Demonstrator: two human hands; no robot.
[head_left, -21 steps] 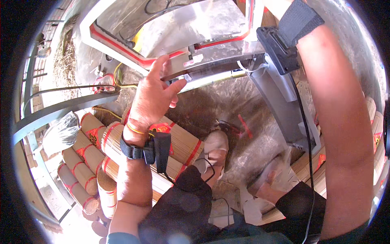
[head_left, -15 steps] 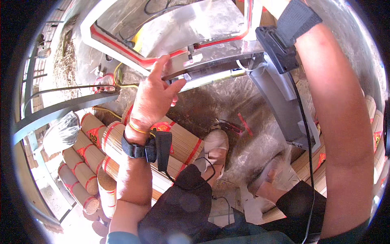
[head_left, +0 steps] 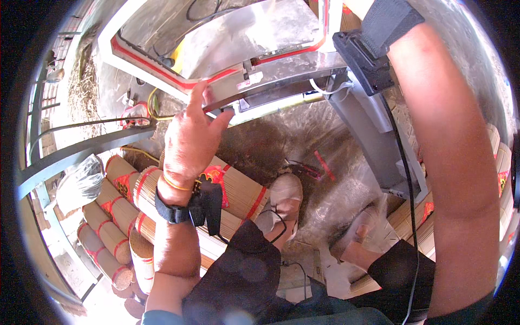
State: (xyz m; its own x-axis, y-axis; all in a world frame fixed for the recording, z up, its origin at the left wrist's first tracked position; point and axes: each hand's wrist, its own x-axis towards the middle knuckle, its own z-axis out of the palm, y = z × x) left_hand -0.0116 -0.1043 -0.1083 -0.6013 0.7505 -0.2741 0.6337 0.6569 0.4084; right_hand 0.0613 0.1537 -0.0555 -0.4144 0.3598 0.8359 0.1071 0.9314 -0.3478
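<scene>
Fingers (head_left: pixel 197 100) of the left hand (head_left: pixel 187 143) are resting spread at the white frame (head_left: pixel 142 71); the right hand's are hiding, I cannot tell their state.

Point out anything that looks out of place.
A red strip lies on the floor between the metal frame and the shoes, away from the bundled sticks; it looks like a stray scrap, though that's uncertain.

One of the person's hands (head_left: pixel 189 139) shows, with two wrist straps (head_left: pixel 392 25), two shoes (head_left: pixel 285 188), one frame (head_left: pixel 136 67), one bag (head_left: pixel 81 184), one loose red strip (head_left: pixel 325 166); at least six bundles (head_left: pixel 103 255) line the floor's (head_left: pixel 352 173) left side, at least three its right.
</scene>
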